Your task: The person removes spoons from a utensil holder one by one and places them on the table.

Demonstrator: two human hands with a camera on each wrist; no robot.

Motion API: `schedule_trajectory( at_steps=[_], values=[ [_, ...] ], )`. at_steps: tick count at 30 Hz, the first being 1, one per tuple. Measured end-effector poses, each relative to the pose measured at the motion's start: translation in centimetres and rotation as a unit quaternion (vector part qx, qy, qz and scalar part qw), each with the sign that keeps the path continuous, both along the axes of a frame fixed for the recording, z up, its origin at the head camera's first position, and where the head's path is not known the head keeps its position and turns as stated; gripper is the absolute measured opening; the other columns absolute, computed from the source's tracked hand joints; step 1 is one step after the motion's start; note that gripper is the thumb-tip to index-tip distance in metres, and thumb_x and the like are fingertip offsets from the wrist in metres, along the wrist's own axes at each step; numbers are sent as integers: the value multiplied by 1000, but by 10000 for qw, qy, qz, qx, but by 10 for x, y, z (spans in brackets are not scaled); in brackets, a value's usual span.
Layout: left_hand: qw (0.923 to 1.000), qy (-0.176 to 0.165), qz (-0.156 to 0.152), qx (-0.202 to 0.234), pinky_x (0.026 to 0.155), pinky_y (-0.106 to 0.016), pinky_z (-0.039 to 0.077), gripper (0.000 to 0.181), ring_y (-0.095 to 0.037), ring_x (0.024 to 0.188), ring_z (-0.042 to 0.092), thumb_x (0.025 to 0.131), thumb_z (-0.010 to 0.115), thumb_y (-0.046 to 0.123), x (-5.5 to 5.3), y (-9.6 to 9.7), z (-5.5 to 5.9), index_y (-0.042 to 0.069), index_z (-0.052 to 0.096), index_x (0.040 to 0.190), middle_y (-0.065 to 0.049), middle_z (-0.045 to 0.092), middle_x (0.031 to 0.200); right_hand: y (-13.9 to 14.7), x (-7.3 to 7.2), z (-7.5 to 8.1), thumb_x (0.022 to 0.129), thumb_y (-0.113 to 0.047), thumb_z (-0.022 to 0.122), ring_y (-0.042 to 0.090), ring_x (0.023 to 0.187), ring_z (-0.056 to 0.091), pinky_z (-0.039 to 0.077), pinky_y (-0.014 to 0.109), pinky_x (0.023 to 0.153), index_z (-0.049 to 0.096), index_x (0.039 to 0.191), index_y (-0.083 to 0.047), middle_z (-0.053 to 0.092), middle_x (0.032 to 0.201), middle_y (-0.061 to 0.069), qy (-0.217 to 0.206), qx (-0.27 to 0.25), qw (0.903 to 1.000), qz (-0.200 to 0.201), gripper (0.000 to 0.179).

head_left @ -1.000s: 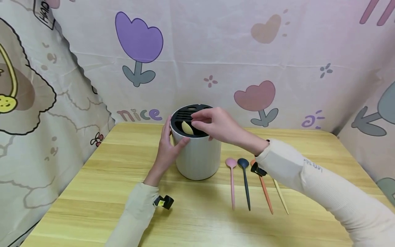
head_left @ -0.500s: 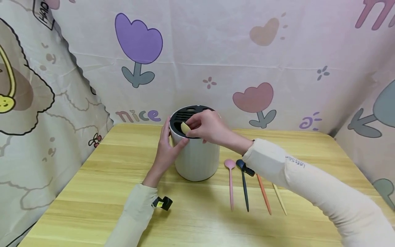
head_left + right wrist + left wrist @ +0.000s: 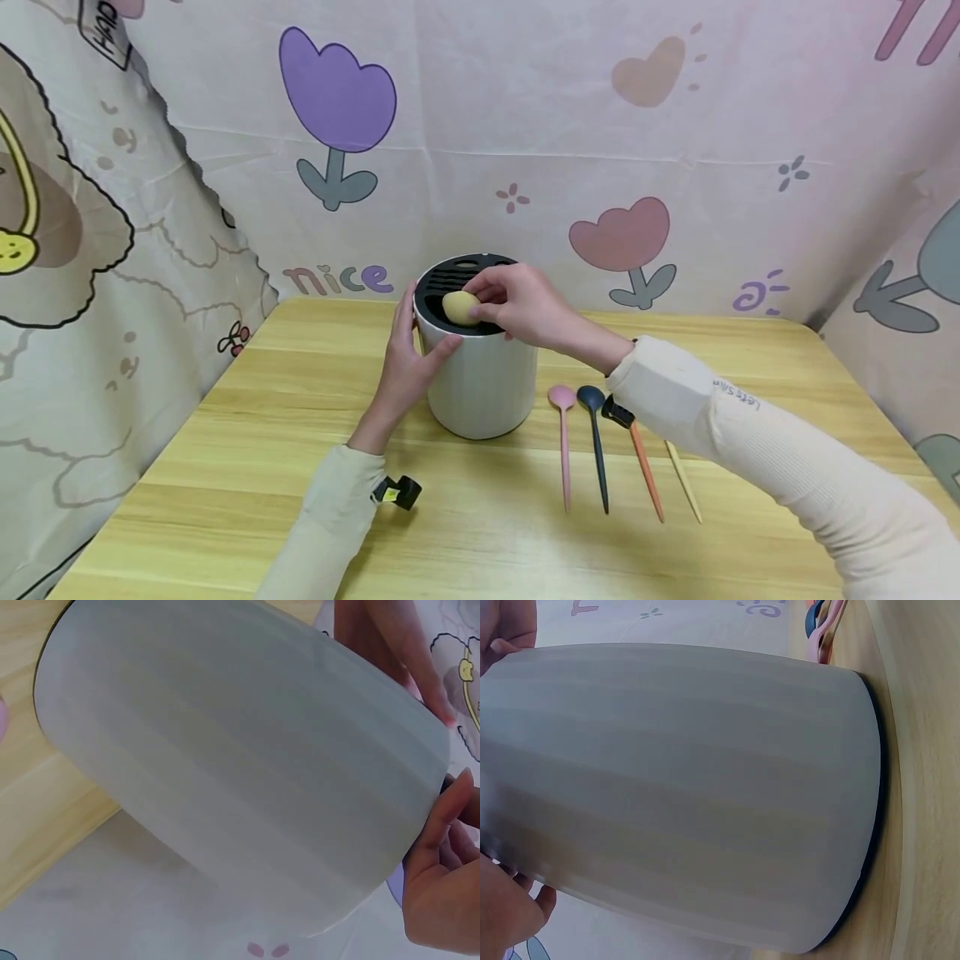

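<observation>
A pale ribbed cylindrical utensil holder (image 3: 480, 387) with a black slotted top (image 3: 433, 287) stands upright on the wooden table. My left hand (image 3: 397, 362) grips its left side near the rim, thumb at the front and fingers behind. My right hand (image 3: 531, 310) pinches a yellow spoon (image 3: 457, 308) over the front opening; only its rounded bowl shows, facing me. Its handle is hidden. In the left wrist view the holder's wall (image 3: 682, 787) fills the picture. From the right wrist, my right fingers (image 3: 435, 825) appear curled at the rim.
Right of the holder lie a pink spoon (image 3: 562, 398), a dark blue spoon (image 3: 592, 398), an orange spoon (image 3: 647, 475) and a light yellow one (image 3: 684, 483), side by side. My right forearm covers the upper ends of the last two. A printed cloth (image 3: 465, 100) hangs behind the table (image 3: 465, 525).
My right hand has moved onto the yellow spoon and pinches it. The bowl has turned from narrow, nearly edge-on, to broad side toward me. My left hand keeps its place on the holder.
</observation>
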State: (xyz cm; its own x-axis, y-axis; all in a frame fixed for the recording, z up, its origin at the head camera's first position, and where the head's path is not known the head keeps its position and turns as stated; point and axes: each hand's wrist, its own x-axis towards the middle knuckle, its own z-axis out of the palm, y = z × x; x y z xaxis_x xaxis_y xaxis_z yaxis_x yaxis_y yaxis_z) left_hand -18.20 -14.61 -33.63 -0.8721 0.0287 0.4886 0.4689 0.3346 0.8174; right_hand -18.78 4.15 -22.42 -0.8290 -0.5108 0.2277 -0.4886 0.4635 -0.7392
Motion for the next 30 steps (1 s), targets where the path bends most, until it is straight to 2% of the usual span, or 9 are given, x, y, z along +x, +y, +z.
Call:
schedule_trajectory(
  at_steps=[7, 15, 24, 30],
  values=[
    [10000, 19, -25, 59, 114, -48, 21, 113, -24, 140, 24, 76, 60, 76, 1, -1, 1, 10, 15, 155, -9, 19, 157, 6, -2, -1, 89, -2, 68, 20, 79, 63, 54, 33, 50, 67, 107, 1, 69, 94, 10, -23, -165, 9997, 190, 19],
    [10000, -22, -38, 62, 113, -51, 23, 115, -25, 140, 25, 75, 56, 79, 2, 0, 2, 9, 14, 155, -11, 19, 157, 15, -3, -4, 85, 8, 67, 21, 76, 64, 56, 36, 53, 64, 116, -1, 68, 92, 13, 49, -395, 9987, 308, 33],
    [10000, -14, -35, 78, 113, -48, 23, 116, -25, 140, 25, 74, 56, 80, 3, 1, 3, 8, 13, 155, -12, 19, 157, 19, -6, -1, 78, 11, 72, 20, 78, 65, 55, 31, 55, 67, 118, 0, 70, 92, 14, 470, -802, 9957, 48, 42],
    [9999, 39, -46, 104, 113, -48, 23, 116, -26, 140, 26, 75, 56, 79, 2, 1, 1, 8, 13, 155, -11, 19, 157, 20, -10, 4, 77, 8, 76, 20, 83, 68, 56, 26, 63, 65, 123, 2, 71, 98, 15, 1022, -951, 9899, -229, 48]
  ],
)
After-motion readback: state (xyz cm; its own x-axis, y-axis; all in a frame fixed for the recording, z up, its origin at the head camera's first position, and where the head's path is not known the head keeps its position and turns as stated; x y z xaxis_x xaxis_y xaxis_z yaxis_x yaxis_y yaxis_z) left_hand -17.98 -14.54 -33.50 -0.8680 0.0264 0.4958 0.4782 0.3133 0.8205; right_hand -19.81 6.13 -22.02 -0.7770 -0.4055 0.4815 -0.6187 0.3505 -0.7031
